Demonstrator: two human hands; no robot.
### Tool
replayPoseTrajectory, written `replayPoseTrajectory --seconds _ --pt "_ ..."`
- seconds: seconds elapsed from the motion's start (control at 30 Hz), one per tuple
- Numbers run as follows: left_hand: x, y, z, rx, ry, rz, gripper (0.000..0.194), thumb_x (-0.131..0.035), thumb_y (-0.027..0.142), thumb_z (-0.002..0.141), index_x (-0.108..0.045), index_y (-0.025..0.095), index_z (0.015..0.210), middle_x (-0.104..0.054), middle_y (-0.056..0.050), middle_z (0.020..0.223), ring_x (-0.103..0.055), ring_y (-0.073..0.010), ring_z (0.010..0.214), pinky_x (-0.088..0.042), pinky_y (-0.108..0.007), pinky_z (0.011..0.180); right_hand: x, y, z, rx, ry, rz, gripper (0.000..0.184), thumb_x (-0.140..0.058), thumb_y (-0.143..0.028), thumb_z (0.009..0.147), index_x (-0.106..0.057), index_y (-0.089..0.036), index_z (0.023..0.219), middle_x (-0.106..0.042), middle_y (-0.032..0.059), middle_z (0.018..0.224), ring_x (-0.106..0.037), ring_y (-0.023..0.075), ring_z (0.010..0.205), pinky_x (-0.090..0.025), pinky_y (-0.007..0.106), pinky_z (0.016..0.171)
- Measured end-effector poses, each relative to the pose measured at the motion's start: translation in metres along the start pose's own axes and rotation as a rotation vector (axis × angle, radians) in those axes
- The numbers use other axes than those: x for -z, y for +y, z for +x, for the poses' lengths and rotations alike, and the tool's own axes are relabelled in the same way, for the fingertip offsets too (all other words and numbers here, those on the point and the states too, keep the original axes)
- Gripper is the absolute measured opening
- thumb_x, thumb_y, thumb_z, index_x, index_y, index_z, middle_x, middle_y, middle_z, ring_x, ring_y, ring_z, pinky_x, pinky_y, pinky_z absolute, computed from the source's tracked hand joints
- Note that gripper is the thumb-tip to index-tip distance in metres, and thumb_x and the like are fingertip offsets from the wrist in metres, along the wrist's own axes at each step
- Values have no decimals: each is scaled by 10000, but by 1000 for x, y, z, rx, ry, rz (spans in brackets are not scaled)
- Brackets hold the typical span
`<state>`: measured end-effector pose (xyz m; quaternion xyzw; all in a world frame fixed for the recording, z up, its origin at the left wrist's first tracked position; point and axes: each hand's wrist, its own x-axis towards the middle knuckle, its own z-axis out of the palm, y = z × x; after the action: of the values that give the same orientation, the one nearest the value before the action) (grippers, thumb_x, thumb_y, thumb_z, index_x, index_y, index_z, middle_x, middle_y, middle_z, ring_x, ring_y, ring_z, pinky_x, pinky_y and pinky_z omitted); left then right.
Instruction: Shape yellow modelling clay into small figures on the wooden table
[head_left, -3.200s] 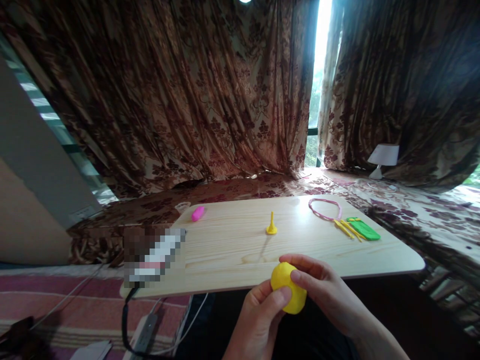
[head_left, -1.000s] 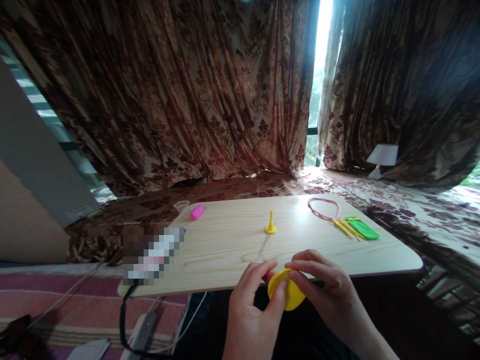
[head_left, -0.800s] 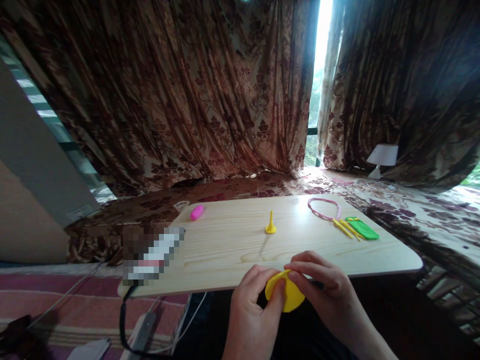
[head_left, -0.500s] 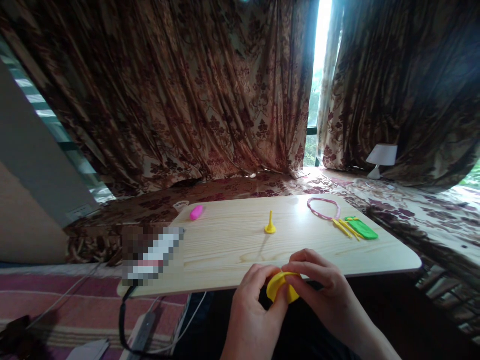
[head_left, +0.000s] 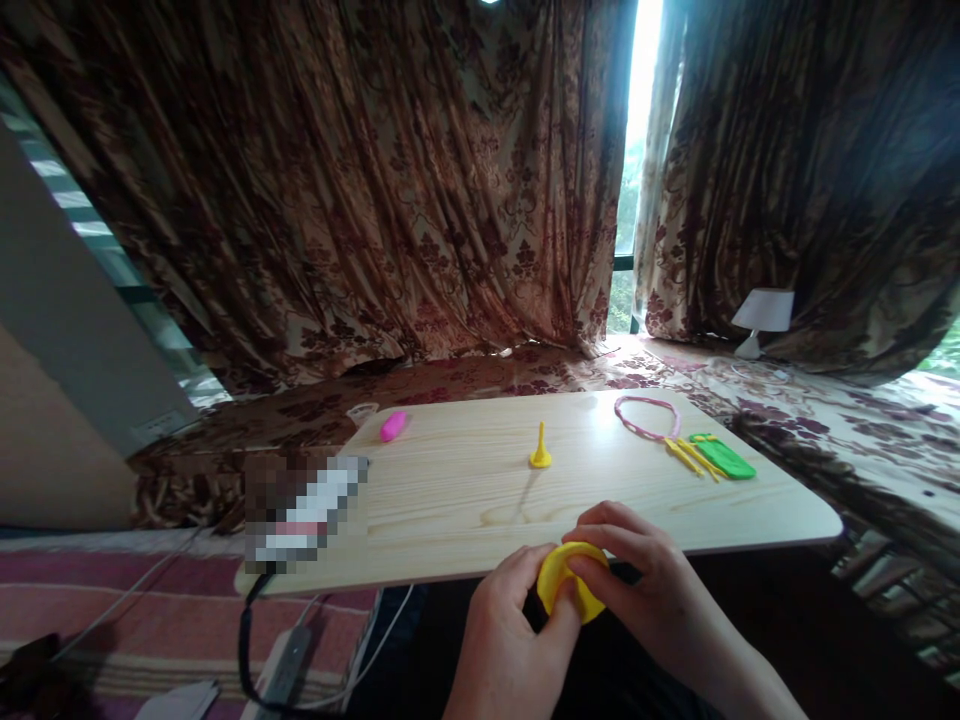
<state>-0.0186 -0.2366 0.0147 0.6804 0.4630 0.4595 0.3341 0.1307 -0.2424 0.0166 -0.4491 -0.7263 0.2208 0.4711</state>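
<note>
A round, shallow cup-shaped piece of yellow modelling clay (head_left: 553,575) is held between both hands just off the table's front edge. My left hand (head_left: 514,625) grips its left side, thumb pressed into the hollow. On the right side, my right hand (head_left: 637,570) pinches the rim with its thumb inside and fingers behind. Beyond the hands, a yellow clay stand (head_left: 541,450) with a thin upright stem and a wider base rests on the table.
On the wooden table (head_left: 450,500) lie a pink clay roll (head_left: 393,426), a pink twisted loop (head_left: 620,420), yellow clay sticks (head_left: 684,458) and a green clay slab (head_left: 726,458). A blurred-out object (head_left: 311,510) lies at the left edge. A white lamp (head_left: 763,312) stands behind right.
The yellow clay piece has opened from a folded look to a rounder, more visible hollow facing me. Both hands have shifted slightly around it; the things on the table stayed put.
</note>
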Motion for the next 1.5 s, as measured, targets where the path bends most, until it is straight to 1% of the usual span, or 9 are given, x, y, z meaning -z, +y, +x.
replayPoseTrajectory --seconds 0.2,0.37,0.57,0.7,1.0,1.07,1.23,1.4,1.5 --pt "-3 -1 -2 -28 48 3 179 -568 161 729 -695 203 848 -714 -34 832 -649 -219 792 -475 -288 751 0 5 0 18 -3 -2 140 -540 -204 873 -678 -225 887 -600 23 855 -557 160 831 -457 276 741" --pt "-2 -4 -2 -44 -21 38 178 -532 174 752 -672 188 860 -700 -35 840 -646 -208 804 -484 -295 761 2 5 -1 -11 -54 30 195 -559 -230 868 -650 -240 1041 -587 29 954 -555 156 891 -464 258 772" --pt "-3 -8 -2 -74 -35 34 198 -513 160 758 -665 187 882 -695 -42 872 -641 -204 833 -488 -295 776 2 1 -1 -10 -79 -8 181 -520 -244 896 -691 -254 954 -589 18 867 -541 148 843 -443 253 750" --pt "-3 -11 -2 -70 -39 57 198 -512 173 758 -665 181 883 -691 -49 864 -640 -211 822 -494 -312 768 3 0 -1 -18 -94 -4 180 -528 -243 892 -685 -249 981 -589 23 882 -541 151 845 -441 252 752" --pt "-3 -12 -2 -73 -71 65 187 -495 152 760 -654 182 854 -675 -46 823 -628 -200 784 -492 -290 728 5 -3 -1 -9 -136 -48 165 -554 -242 876 -678 -261 982 -587 16 903 -530 155 864 -436 258 750" --pt "-2 -10 -2 -74 -73 92 187 -486 145 763 -651 179 845 -668 -49 815 -626 -199 784 -489 -289 728 6 -5 -1 3 -144 -81 167 -554 -244 875 -670 -265 993 -585 16 909 -525 159 872 -431 269 750" --pt "0 -11 -2 -101 -90 214 192 -479 137 762 -651 173 839 -646 -60 791 -614 -202 765 -486 -295 710 8 -8 1 33 -148 -166 207 -485 -242 914 -691 -252 898 -585 25 851 -510 164 843 -421 286 731" --pt "-2 -18 -2 -140 -45 269 188 -491 138 758 -646 194 848 -637 -48 789 -608 -207 768 -480 -302 707 10 -8 0 48 -139 -189 183 -533 -239 889 -661 -263 1017 -595 26 891 -512 168 873 -428 289 751" --pt "-2 -19 -2 -152 -45 308 194 -491 132 753 -649 199 844 -628 -42 774 -604 -209 762 -477 -298 690 11 -9 -1 65 -158 -226 192 -520 -230 896 -664 -287 1008 -596 15 877 -513 165 863 -427 292 741"
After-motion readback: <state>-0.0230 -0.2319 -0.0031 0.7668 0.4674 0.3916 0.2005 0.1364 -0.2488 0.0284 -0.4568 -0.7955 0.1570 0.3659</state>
